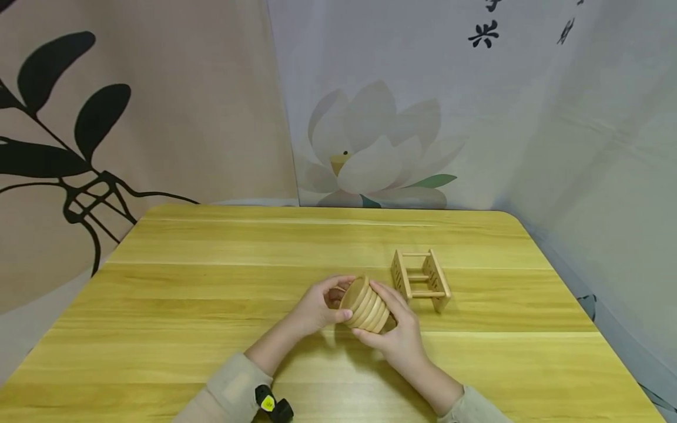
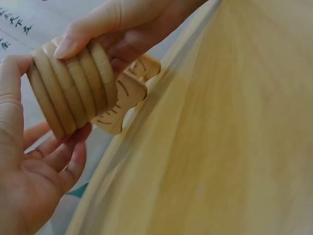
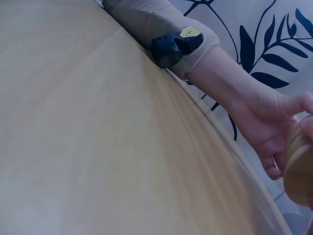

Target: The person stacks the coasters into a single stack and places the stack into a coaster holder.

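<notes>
Several round wooden coasters (image 1: 365,304) are stacked face to face and held tilted above the table between both hands. My left hand (image 1: 315,306) holds the left end of the stack, thumb at the near edge and fingers at the far side. From the right, my right hand (image 1: 400,332) grips the other end with thumb and fingers around the rims. In the left wrist view the stacked rims (image 2: 73,88) lie between the two hands. The right wrist view catches only part of the coasters (image 3: 297,171) at its right edge.
Behind the right hand, a small wooden rack (image 1: 436,276) with slotted side panels and crossbars stands on the wooden table (image 1: 211,282). Printed curtains (image 1: 370,59) hang beyond the table's far edge. A black wrist camera (image 1: 274,405) is strapped over the left sleeve.
</notes>
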Demonstrator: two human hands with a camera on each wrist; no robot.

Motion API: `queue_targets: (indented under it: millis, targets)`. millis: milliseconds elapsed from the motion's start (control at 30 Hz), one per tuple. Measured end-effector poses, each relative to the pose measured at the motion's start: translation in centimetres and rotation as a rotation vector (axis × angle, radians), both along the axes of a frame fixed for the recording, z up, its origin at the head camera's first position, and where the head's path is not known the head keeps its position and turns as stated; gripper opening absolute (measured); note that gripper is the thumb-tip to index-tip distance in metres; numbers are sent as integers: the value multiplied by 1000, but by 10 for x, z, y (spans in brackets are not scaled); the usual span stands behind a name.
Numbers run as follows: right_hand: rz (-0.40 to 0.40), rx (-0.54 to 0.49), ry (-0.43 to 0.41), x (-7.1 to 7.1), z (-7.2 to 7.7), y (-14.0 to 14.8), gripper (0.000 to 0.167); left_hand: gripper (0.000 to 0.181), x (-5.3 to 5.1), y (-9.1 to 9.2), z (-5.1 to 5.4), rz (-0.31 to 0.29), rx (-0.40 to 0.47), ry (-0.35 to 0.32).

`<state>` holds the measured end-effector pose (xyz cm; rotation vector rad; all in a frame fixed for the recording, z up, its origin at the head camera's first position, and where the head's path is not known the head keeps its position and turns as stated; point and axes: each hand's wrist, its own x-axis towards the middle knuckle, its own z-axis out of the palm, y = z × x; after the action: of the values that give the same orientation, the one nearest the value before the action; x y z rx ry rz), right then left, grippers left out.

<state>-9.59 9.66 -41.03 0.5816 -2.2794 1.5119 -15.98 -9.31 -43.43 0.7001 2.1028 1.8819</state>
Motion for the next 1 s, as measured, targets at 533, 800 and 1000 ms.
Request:
queue_targets:
  millis: [533, 800, 1000]
  targets:
    - [66, 73, 21, -5, 8, 7, 82, 80, -1, -7, 13, -130, 1, -101]
    - [107, 94, 37, -14, 2, 15, 81, 86, 1, -4, 19, -116, -14, -120]
    - [125, 113, 2, -25, -14, 24, 82, 86, 4, 1, 23, -110, -2, -124]
